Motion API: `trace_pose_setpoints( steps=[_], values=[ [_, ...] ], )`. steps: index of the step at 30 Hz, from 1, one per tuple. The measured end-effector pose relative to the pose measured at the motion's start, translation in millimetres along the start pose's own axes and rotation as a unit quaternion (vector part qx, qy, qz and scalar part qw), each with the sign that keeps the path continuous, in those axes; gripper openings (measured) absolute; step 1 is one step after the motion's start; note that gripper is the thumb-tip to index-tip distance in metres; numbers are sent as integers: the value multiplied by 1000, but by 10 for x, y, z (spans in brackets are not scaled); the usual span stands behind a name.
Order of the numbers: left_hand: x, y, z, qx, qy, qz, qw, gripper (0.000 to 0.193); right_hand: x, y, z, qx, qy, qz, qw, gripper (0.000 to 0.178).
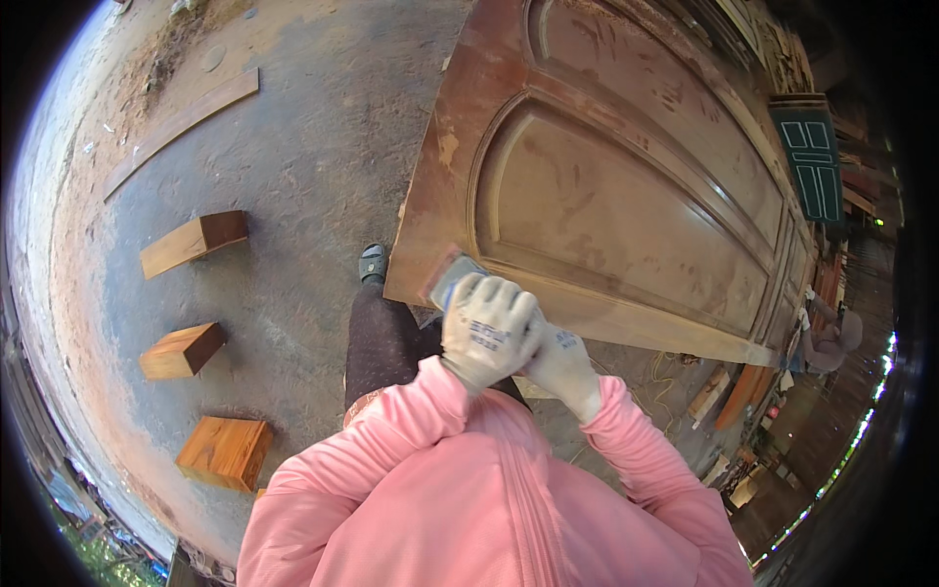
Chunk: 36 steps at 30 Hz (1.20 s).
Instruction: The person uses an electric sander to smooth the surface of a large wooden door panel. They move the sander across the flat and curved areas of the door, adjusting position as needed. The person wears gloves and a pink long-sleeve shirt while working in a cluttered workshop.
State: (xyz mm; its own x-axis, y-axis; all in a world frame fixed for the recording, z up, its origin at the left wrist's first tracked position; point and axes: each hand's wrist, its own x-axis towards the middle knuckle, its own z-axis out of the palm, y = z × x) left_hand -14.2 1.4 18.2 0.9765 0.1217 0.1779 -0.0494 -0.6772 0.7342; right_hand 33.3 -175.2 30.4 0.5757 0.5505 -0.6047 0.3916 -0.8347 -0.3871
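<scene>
Sanding block, or what looks like one, sits at the near left corner of the panelled wooden door, with the gloved left hand wrapped around it. The gloved right hand is close against the left, its fingers hidden, so its grip cannot be told. Wooden blocks rest on the floor leftward.

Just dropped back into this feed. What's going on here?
A person in a pink top is at the near left corner of a large panelled wooden door. The gloved left hand grips a small block-like tool over that corner. The gloved right hand is close against the left; its fingers are mostly hidden, so its hold is unclear. Wooden blocks sit on the floor to the left.
</scene>
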Motion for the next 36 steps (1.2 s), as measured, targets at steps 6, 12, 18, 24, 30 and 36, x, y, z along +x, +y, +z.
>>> trace_pose_setpoints(
  steps=[6,12,18,24,30,36],
  values=[
    [47,61,82,-13,18,-20,1000,23,-70,57,-63,40,62,-104,992,57],
    [74,45,52,-18,-8,35,999,14,-26,68,-45,13,0,42,999,60],
    [35,85,88,3,31,-14,999,21,-114,74,-70,6,48,-81,996,59],
    [35,42,79,-20,60,8,998,21,-55,20,-41,12,-11,24,1000,58],
    [53,-42,-18,4,66,-8,998,15,55,-25,-57,-4,-8,13,1000,61],
    [23,-139,-165,38,119,-84,989,11,213,-166,-7,39,64,-128,989,58]
  ],
)
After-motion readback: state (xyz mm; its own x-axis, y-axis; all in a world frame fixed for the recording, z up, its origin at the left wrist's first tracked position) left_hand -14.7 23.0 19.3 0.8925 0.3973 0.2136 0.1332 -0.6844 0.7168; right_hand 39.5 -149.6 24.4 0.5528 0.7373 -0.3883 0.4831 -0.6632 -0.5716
